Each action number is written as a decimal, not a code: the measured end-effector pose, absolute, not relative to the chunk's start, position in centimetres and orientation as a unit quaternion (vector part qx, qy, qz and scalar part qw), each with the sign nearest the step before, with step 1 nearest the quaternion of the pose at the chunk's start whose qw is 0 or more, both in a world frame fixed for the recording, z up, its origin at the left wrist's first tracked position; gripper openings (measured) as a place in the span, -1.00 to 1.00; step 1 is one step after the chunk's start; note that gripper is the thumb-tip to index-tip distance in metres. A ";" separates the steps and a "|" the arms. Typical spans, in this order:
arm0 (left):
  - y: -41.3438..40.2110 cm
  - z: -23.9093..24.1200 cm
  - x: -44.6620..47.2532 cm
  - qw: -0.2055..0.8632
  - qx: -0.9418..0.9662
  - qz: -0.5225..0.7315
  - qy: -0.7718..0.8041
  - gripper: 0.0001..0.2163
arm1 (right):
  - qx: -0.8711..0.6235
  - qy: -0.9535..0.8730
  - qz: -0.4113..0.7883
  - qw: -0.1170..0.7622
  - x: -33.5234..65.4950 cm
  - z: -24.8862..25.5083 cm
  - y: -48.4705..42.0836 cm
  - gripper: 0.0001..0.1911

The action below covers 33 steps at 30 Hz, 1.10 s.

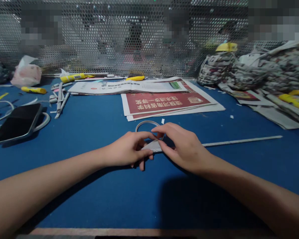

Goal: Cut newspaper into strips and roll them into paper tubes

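Observation:
Both my hands meet at the middle of the blue table (94, 186). My left hand (129, 149) and my right hand (181, 146) are closed in a pinch on a rolled newspaper strip (153, 146), bent into a flat loop (146, 123) that pokes out behind my fingers. The strip's long straight tail (241, 140) runs off to the right across the table from under my right hand. My fingers hide where the loop is joined.
Stacked newspapers (164, 99) lie just behind my hands. A phone (17, 122) rests at the left, with paper rolls (61, 99) and yellow glue sticks (72, 77) behind it. Woven newspaper baskets (251, 69) pile up at the right. A perforated metal screen (114, 36) closes the back.

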<state>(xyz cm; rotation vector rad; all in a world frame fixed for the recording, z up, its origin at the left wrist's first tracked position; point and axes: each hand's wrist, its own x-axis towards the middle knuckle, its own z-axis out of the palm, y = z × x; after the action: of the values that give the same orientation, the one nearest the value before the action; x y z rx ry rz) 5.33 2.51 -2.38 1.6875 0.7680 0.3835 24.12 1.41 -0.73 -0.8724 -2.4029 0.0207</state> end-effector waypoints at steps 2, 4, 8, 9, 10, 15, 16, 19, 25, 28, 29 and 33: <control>2.5 -2.4 5.3 0.584 0.724 0.164 0.329 -0.81 | -0.339 -0.894 0.009 0.294 24.1 -0.7 1.5 -0.75; 2.5 -2.4 5.3 0.582 0.726 0.162 0.328 -0.79 | -0.352 -0.889 0.019 0.294 24.0 -0.7 1.5 -0.73; 2.4 -2.3 5.3 0.578 0.730 0.160 0.328 -0.80 | -0.375 -0.879 0.042 0.293 23.9 -0.5 1.4 -0.70; 2.4 -2.3 5.3 0.578 0.730 0.159 0.328 -0.81 | -0.379 -0.877 0.045 0.293 23.9 -0.5 1.4 -0.70; 2.4 -2.3 5.3 0.578 0.730 0.160 0.328 -0.81 | -0.382 -0.875 0.048 0.293 23.8 -0.5 1.3 -0.70; 2.5 -2.3 5.3 0.582 0.727 0.164 0.326 -0.80 | -0.377 -0.875 0.044 0.301 23.8 -0.6 1.3 -0.72; 2.5 -2.3 5.3 0.584 0.725 0.165 0.326 -0.80 | -0.374 -0.875 0.044 0.304 23.8 -0.7 1.3 -0.72; 2.5 -2.4 5.4 0.587 0.721 0.168 0.327 -0.81 | -0.367 -0.877 0.042 0.308 23.8 -0.7 1.3 -0.73; 2.5 -2.4 5.4 0.587 0.722 0.171 0.325 -0.83 | -0.356 -0.882 0.043 0.307 23.8 -0.5 1.2 -0.74; 2.4 -2.3 5.4 0.586 0.722 0.168 0.328 -0.83 | -0.358 -0.880 0.057 0.306 23.7 -0.4 1.1 -0.73; 2.4 -2.3 5.4 0.586 0.722 0.167 0.329 -0.82 | -0.361 -0.878 0.065 0.307 23.7 -0.3 1.0 -0.72; 2.5 -2.2 5.4 0.589 0.721 0.166 0.325 -0.83 | -0.398 -0.855 0.139 0.301 23.5 -0.1 0.9 -0.67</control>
<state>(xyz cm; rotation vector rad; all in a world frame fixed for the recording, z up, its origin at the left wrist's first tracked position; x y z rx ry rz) 5.39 2.49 -2.24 1.6799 0.7574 0.3865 23.53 0.86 -0.06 -1.0571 -2.2686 0.3689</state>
